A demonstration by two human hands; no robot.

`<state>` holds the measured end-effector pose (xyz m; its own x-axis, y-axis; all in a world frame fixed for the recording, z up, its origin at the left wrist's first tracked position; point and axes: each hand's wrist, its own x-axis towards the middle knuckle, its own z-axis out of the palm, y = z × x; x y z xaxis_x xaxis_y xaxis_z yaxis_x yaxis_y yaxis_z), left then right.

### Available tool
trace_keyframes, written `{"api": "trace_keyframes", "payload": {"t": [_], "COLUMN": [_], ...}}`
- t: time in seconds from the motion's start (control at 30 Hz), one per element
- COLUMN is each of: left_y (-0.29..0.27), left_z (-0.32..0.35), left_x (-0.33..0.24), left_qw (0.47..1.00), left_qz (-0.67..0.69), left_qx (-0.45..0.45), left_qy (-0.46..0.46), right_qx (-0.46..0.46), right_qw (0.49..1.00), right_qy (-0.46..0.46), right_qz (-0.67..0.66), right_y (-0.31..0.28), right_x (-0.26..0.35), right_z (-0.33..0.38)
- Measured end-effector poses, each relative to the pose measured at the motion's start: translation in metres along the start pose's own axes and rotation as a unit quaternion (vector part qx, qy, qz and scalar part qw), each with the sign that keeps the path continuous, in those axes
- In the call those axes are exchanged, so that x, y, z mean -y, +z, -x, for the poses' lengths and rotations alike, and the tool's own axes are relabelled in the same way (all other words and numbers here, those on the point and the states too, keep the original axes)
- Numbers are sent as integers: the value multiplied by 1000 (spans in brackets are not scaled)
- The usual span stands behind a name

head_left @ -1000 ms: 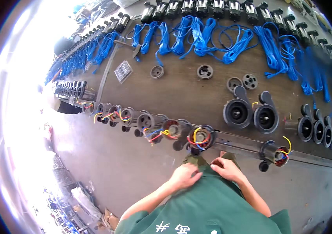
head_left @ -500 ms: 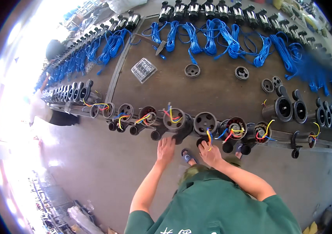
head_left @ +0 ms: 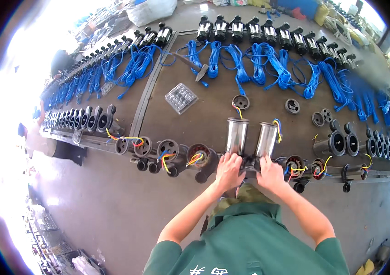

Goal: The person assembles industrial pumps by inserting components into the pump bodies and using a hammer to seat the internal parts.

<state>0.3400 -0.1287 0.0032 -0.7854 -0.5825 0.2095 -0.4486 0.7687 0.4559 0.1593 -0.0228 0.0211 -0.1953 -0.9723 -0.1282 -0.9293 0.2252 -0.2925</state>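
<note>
Two pump bodies with shiny metal cylinders and dark lower ends point away from me at the table's near edge. My left hand is closed around the dark end of the left pump body. The right pump body has my right hand closed on its dark end. Coloured wires come out at the far end of the right one, and a few show at the left one too. My fingers partly hide both dark ends. Whether the cylinders rest flat on the table or tilt, I cannot tell.
More pump bodies with wires line the near edge on both sides. Ahead on the brown table are round end caps, a clear tray of small parts and a hammer. Blue cable bundles and finished-looking pumps stand beyond.
Both hands have moved forward and up to the table edge. The two pump bodies near them have swung from end-up at the edge to pointing away over the table. The view has shifted.
</note>
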Motion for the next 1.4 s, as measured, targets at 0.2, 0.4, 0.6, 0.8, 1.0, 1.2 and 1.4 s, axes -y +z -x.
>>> {"api": "trace_keyframes", "payload": {"t": [0.2, 0.4, 0.6, 0.8, 1.0, 1.2, 1.4], "left_y": [-8, -16, 9, 0, -135, -272, -194], "left_z": [-97, -222, -288, -287, -222, 56, 277], "left_x": [25, 44, 86, 95, 51, 135, 326], "left_qw": [992, 943, 922, 928, 990, 903, 985], "left_qz": [-37, 32, 16, -3, 93, -33, -98], "left_qx": [-54, 124, 125, 140, -72, -418, -92], "left_qy": [-104, -308, -365, -346, -70, 93, -109], "right_qx": [97, 41, 22, 54, 20, -352, -128], "right_qw": [991, 995, 984, 985, 993, 936, 907], "right_qy": [92, 94, 159, 150, 100, 17, -379], "right_qz": [9, 12, -76, -60, -60, -5, -129], "right_y": [-56, -98, -89, -93, -78, -95, 0], "right_x": [-5, -58, -102, -80, -74, 31, 365], "right_z": [-101, -185, -274, -289, -286, -222, -69]}}
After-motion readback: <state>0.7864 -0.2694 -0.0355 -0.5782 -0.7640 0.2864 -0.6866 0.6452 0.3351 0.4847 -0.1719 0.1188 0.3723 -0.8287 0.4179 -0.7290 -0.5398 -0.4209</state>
